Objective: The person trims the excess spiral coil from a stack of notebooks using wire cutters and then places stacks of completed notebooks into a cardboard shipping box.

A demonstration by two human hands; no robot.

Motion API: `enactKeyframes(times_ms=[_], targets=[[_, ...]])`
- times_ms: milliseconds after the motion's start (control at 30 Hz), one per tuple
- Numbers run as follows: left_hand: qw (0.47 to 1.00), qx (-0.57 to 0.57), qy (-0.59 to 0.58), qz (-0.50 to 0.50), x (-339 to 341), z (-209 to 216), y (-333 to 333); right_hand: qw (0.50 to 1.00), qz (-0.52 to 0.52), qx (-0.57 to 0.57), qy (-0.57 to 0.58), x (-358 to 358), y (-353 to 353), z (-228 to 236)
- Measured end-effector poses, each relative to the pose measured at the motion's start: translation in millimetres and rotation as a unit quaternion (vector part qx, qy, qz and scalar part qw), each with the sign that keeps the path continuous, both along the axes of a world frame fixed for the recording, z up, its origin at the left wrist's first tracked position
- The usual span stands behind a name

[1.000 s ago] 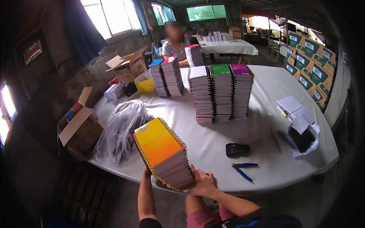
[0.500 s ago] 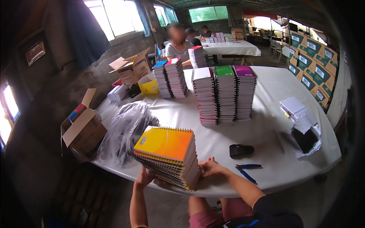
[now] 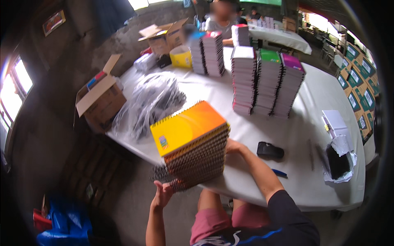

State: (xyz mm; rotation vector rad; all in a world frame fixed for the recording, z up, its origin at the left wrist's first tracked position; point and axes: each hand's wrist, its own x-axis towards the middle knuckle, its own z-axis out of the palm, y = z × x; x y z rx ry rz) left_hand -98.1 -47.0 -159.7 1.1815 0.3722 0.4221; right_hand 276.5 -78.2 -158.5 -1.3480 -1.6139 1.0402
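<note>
A tall stack of spiral notebooks (image 3: 197, 153) with a yellow-and-orange cover on top stands tilted at the table's near edge. Its lower left corner juts past the edge, with loose-looking dark coils there. My left hand (image 3: 163, 193) grips that lower corner, thumb up, its other fingers partly under the stack. Against the stack's right side is my right hand (image 3: 233, 146), fingers mostly hidden behind the notebooks. To the right of my right forearm lie a black pouch-like object (image 3: 271, 151) and a blue-handled hand tool (image 3: 280, 173), partly covered by the arm.
Beyond stand tall notebook stacks topped white (image 3: 243, 82), green (image 3: 269, 84) and purple (image 3: 290, 86). Clear plastic bags (image 3: 150, 102) and an open carton (image 3: 102, 102) are at left. Torn paper wrapping (image 3: 340, 162) around dark coils lies right. A person (image 3: 221, 24) sits across the table.
Both hands have turned the notebook stack, and its lower left corner now sticks out beyond the table edge. The whole view has shifted downward and left. My right forearm now covers part of the blue-handled tool.
</note>
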Motion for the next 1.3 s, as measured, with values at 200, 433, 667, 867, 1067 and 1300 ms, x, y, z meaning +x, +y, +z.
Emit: enactKeyframes(times_ms=[200, 433, 667, 867, 1067, 1300], targets=[[0.997, -0.009, 0.033, 0.067, 9.0, 4.8, -16.3, 0.988, -0.039, 0.016, -0.148, -0.3, -18.8, 18.1], [0.929, 0.145, -0.018, 0.339, 55.9, -18.9, 40.0, 0.997, 0.012, -0.001, -0.082, -23.7, -83.6, 7.6], [0.958, -0.175, -0.169, 0.153, 113.7, -51.4, 51.5, 0.950, -0.178, 0.118, -0.228, -68.4, -86.9, -45.7], [0.917, -0.233, -0.189, 0.261, 128.8, -40.0, 22.6, 0.966, -0.102, 0.154, -0.183, -56.6, -77.5, -8.9], [0.969, -0.070, -0.067, 0.226, 108.2, -61.1, 35.6, 0.974, -0.099, 0.086, -0.186, -33.7, -59.6, -20.8], [0.988, -0.087, -0.053, 0.112, 104.9, 28.5, 57.9, 0.947, -0.225, 0.145, 0.176, -88.0, -107.5, 4.8]])
